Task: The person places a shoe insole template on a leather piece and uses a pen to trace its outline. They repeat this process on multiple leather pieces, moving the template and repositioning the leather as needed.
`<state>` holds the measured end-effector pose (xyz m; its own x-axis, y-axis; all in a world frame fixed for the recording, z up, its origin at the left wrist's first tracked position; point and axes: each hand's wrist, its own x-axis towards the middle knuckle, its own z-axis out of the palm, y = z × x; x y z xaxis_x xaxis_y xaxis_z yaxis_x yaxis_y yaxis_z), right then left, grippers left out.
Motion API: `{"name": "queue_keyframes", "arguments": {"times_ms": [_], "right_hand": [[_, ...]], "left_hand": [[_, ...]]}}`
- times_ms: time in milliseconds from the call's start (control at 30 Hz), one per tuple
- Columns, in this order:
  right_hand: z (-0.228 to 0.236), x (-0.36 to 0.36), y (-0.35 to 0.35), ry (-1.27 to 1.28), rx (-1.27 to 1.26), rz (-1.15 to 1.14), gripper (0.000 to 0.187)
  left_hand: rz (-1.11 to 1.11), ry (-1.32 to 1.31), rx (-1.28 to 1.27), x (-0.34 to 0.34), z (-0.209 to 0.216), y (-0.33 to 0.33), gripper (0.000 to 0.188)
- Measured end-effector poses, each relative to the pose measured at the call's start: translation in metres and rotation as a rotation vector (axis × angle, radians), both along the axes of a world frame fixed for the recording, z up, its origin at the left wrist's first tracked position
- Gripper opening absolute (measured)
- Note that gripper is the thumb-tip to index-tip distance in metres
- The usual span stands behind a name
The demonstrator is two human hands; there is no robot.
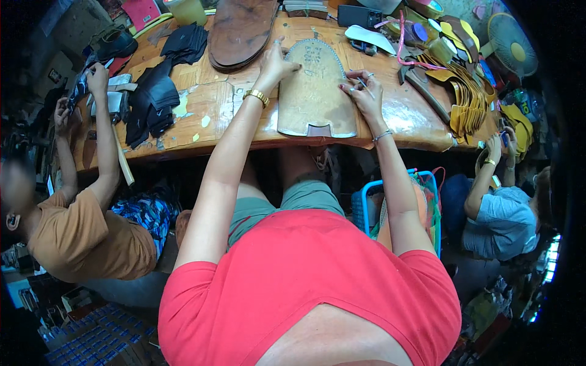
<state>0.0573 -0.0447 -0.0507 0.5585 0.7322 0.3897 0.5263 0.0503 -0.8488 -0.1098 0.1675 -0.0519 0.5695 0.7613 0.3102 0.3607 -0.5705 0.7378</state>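
Tan, arch-topped cardboard pattern piece [314, 91] lies flat on worn wooden workbench [207, 110], near front edge, centre. Left hand [276, 64] rests w/ fingers spread, pressing pattern's upper left edge; gold bracelet at wrist. Right hand [365, 93] on pattern's right edge, fingers pinched round thin silver pen [368, 86]. Stack of black leather cut pieces [152, 97] to the left; yellow curved strips [467, 100] to the right. Two other ppl work at either end.

The left hand [276, 66] is pressing flat on a tan leather pattern [314, 91] lying on the wooden workbench [213, 116], while the right hand [364, 93] is gripping a thin pen [366, 85] against it.
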Motion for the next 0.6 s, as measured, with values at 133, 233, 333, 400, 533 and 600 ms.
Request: {"name": "queue_keyframes", "arguments": {"times_ms": [133,233,333,400,533,600], "right_hand": [[0.004,0.001,0.001,0.091,-0.008,0.013,0.035],[0.005,0.006,0.005,0.147,-0.045,0.039,0.036],[0.001,0.009,0.007,0.096,-0.045,0.062,0.036],[0.001,0.009,0.008,0.068,-0.039,0.070,0.035],[0.005,0.007,0.006,0.010,-0.072,0.072,0.035],[0.004,0.010,0.007,0.008,-0.063,0.090,0.035]], "left_hand": [[0.051,-0.031,-0.048,0.002,0.007,-0.006,0.098],[0.068,-0.055,-0.115,-0.006,0.011,-0.008,0.097],[0.060,-0.067,-0.138,-0.012,0.009,-0.007,0.087],[0.069,-0.069,-0.130,-0.012,0.007,-0.005,0.085],[0.060,-0.087,-0.106,-0.013,0.001,-0.002,0.087],[0.047,-0.102,-0.100,-0.013,0.000,0.000,0.085]]}}
